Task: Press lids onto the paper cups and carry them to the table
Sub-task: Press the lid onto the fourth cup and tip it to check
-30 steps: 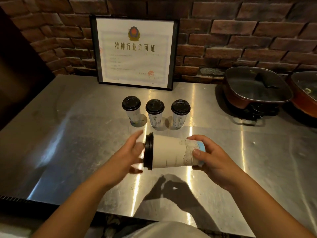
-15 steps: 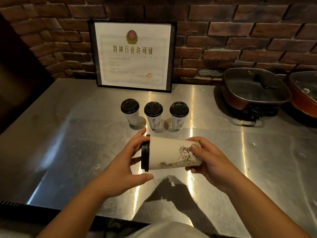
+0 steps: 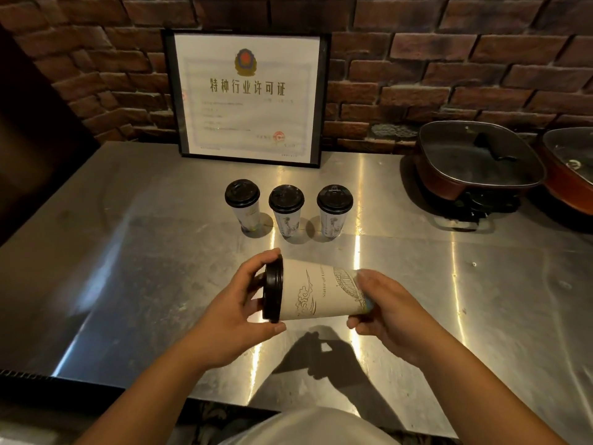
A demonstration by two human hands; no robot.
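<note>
The scene is dim and warm-toned, lit from above. The steel counter (image 3: 134,252) throws back vertical streaks of glare, brightest just beyond the raised hands, and carries their hard dark shadow (image 3: 324,354) near the front edge. The framed certificate (image 3: 247,97) is the brightest surface (its large characters readable, the fine print not). The left corner falls to near black. The brick wall (image 3: 449,59) bows at the edges from the wide lens.
</note>
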